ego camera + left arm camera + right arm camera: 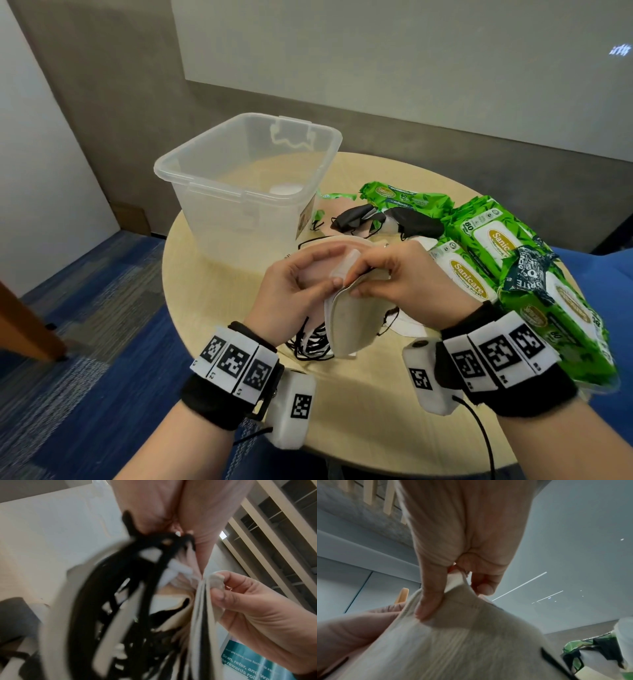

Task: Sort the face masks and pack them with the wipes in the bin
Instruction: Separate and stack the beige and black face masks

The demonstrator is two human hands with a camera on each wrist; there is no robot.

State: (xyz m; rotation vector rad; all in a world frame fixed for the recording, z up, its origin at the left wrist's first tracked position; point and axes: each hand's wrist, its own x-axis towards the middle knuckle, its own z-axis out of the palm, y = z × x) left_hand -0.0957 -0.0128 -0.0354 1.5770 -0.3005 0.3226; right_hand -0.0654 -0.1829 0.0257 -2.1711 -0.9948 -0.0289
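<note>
Above the round table's near half, my left hand [305, 284] grips a stack of folded face masks [310, 274], pink on top, with black ear loops [308, 346] hanging below. My right hand [376, 277] pinches the upper edge of a beige mask [356, 322] at the stack's near side. In the right wrist view the thumb and fingers [429, 604] press on that beige mask [453, 649]. The left wrist view shows blurred ear loops [120, 601] and my right hand's fingers [221, 596] on the mask edge. The clear bin [246, 181] stands at the back left. Green wipes packs [493, 246] lie on the right.
Black masks [387, 221] and more loose masks lie between the bin and the wipes packs. A further wipes pack [400, 200] sits behind them. The table [191, 274] has bare wood at the front left. Blue carpet lies below on the left.
</note>
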